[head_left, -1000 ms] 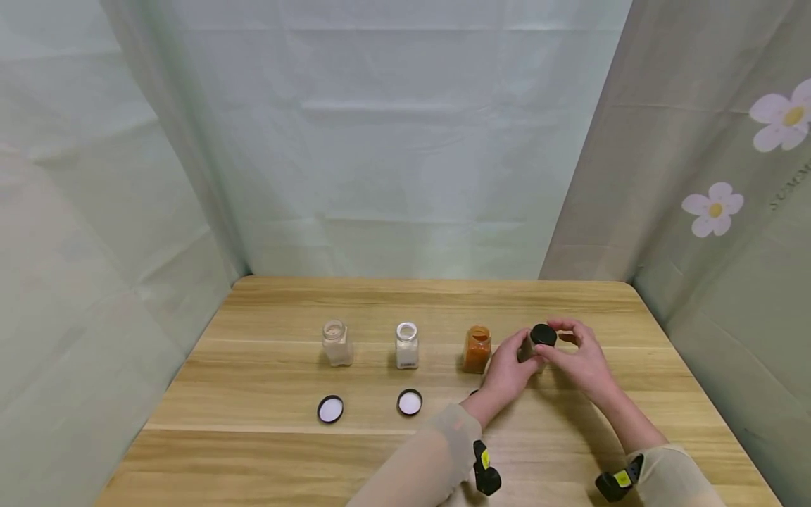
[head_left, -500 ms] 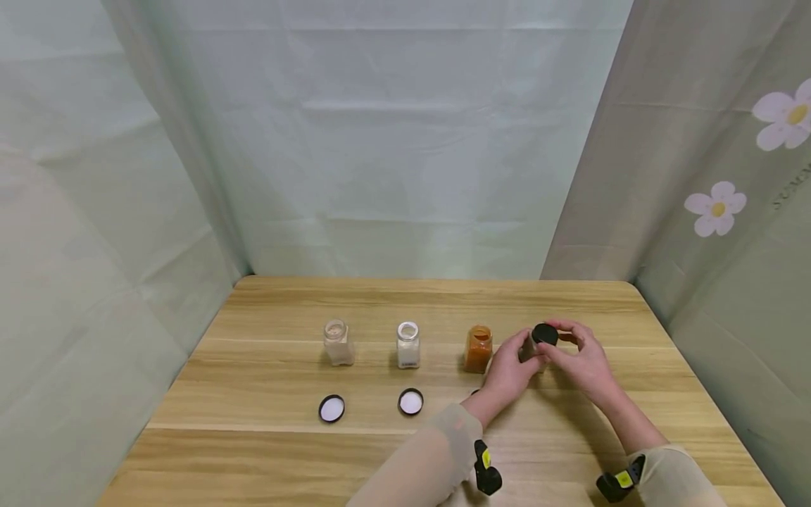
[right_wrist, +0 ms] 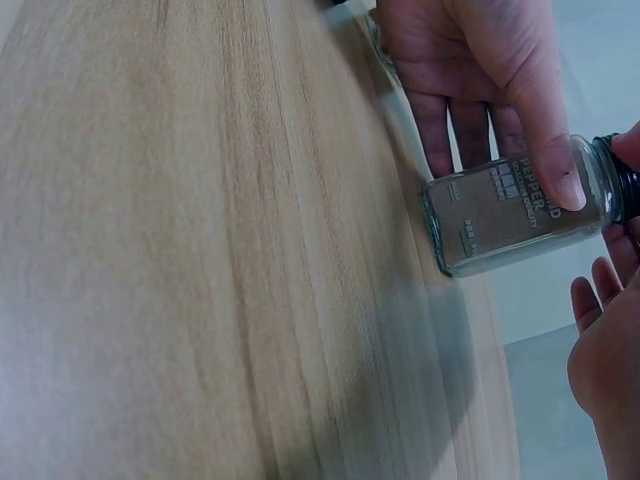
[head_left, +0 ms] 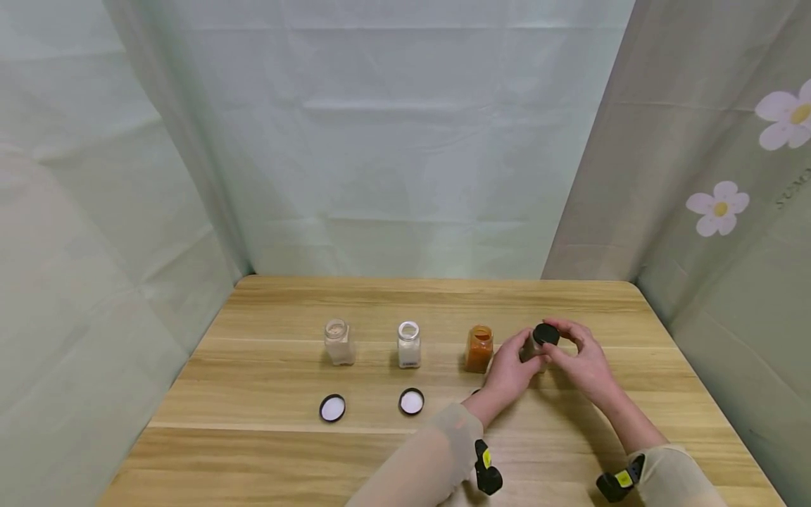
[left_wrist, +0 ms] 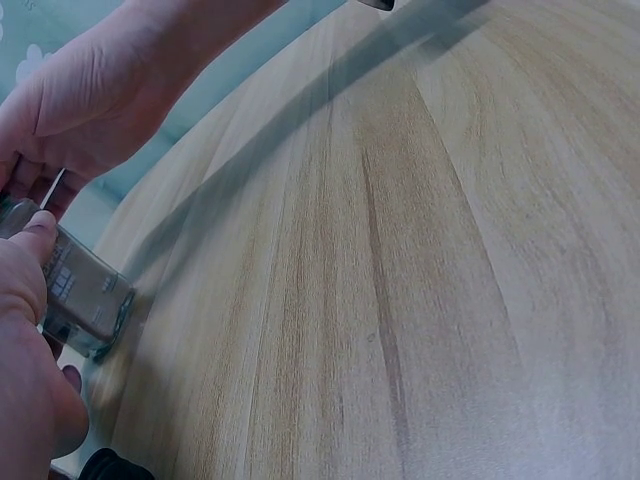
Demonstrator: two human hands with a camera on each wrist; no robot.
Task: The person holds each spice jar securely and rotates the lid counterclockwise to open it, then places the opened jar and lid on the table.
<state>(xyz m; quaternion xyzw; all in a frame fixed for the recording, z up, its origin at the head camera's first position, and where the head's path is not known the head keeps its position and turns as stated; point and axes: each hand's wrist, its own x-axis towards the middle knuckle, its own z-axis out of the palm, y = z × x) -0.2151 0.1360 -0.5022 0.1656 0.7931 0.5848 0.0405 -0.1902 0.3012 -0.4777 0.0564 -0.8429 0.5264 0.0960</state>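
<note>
At the right of the table in the head view, my left hand point(head_left: 509, 367) grips a square glass jar of brown powder, its label reading PEPPER. My right hand point(head_left: 584, 360) pinches the jar's black lid point(head_left: 546, 334) between thumb and fingers. The lid sits on the neck. In the right wrist view the pepper jar point(right_wrist: 490, 217) shows its label, with the left thumb pressed along its side. The left wrist view catches the lower part of the pepper jar point(left_wrist: 88, 290) close to the tabletop; fingers hide the rest.
To the left stand an open jar of orange powder point(head_left: 479, 351), an open jar of white contents point(head_left: 408, 346) and an open jar of beige powder point(head_left: 339, 343). Two lids point(head_left: 332, 408) lie upturned before the left jars. A dark edge shows beside my left wrist. Curtains surround the wooden table point(head_left: 266, 458).
Both hands stay on the pepper jar and its lid, with barely visible finger movement at the lid. The whole head view has shifted very slightly.
</note>
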